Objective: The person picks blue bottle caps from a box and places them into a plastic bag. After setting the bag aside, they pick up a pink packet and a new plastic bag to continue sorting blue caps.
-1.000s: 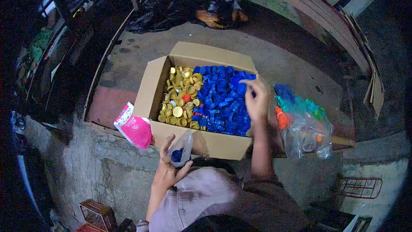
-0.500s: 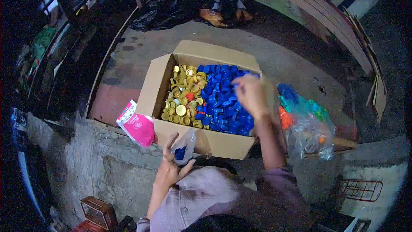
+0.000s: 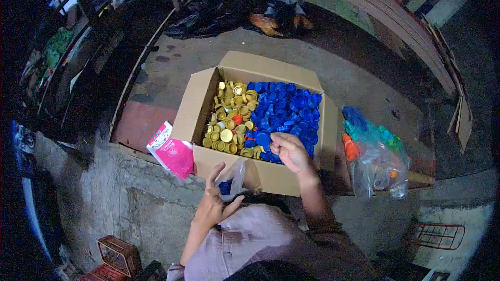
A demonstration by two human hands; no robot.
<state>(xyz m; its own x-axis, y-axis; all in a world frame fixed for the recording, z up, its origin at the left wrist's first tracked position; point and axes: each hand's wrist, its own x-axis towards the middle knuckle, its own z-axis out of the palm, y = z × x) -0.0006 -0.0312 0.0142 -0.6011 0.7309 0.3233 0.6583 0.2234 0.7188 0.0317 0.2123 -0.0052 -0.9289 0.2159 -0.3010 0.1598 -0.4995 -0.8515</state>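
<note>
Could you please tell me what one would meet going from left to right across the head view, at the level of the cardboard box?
Pink packet → yellow caps → blue caps → clear bag of coloured caps.

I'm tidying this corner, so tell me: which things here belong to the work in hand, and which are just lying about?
In use: left hand holding the small clear bag; right hand curled over the blue caps; cardboard box.
Lying about: yellow caps, untouched; pink packet; bag of mixed caps; black bag.
</note>
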